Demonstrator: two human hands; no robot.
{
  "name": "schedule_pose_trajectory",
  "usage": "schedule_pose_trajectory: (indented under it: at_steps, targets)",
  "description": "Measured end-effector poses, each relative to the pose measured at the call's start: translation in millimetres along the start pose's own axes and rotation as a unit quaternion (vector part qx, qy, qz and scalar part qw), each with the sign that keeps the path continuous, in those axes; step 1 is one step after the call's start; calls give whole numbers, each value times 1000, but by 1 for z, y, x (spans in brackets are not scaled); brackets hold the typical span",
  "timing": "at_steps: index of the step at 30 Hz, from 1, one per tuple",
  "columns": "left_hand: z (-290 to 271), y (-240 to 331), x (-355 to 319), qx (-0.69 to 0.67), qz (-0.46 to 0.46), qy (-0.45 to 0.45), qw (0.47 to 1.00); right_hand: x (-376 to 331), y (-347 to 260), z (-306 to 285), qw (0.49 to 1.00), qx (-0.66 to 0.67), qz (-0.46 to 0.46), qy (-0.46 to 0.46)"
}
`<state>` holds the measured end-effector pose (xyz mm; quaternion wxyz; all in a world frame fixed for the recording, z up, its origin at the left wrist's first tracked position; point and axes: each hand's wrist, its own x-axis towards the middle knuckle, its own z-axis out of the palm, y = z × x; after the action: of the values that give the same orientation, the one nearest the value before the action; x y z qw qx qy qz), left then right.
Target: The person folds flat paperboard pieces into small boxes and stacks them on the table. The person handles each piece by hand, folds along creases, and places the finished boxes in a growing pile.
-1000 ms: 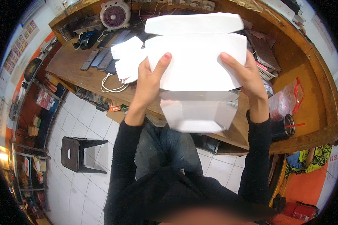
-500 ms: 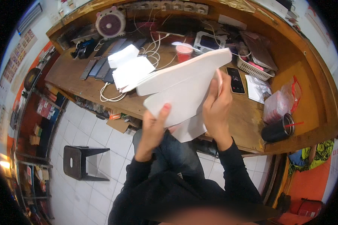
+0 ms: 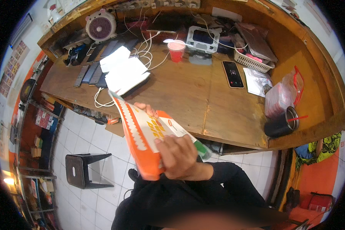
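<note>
Over the front edge of the desk I hold a stack of printed cardboard sheets [image 3: 136,134], orange and white with yellow lettering and a green corner. My right hand [image 3: 182,155] lies across the near side, its fingers curled and closed on the stack. At the far edge, the fingers of my left hand [image 3: 145,109] show as they grip it; the rest of that hand is hidden behind the sheets. White folded sheets [image 3: 124,73] rest on the desk just beyond the stack.
On the wooden desk [image 3: 180,99] stand a red cup [image 3: 176,51], a phone [image 3: 233,74], a basket [image 3: 253,63], a plastic bag [image 3: 281,97] and a dark tumbler [image 3: 281,122]. Several phones [image 3: 90,73] and white cables lie left. A black stool [image 3: 82,170] stands on the tiled floor.
The stack has turned from its plain white side to its printed side and come nearer my body, to the left. My right hand has moved left and down across it; my left hand is now mostly hidden.
</note>
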<state>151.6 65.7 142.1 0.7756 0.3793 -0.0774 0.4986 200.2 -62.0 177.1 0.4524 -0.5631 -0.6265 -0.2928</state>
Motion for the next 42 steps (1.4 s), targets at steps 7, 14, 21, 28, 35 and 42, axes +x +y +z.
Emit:
schedule_pose_trajectory:
  at_steps: [7,14,21,28,35,42]
  targets:
    - [22,-9,-7,203,39,97,974,-3,24,-3,994,42,96,31]
    - [27,40,-13,474,-63,154,865,5,51,-36,930,211,300,-20]
    - [72,92,20,752,105,-157,631,-3,53,-51,918,221,244,-220]
    - [27,50,-14,717,-289,-190,605,-51,53,-20,920,193,246,-238]
    - [-6,-34,-83,801,-6,-115,587,-94,59,-8,884,200,342,-247]
    - [-6,-79,-111,759,-3,-83,645,-112,56,-15,854,180,451,-188]
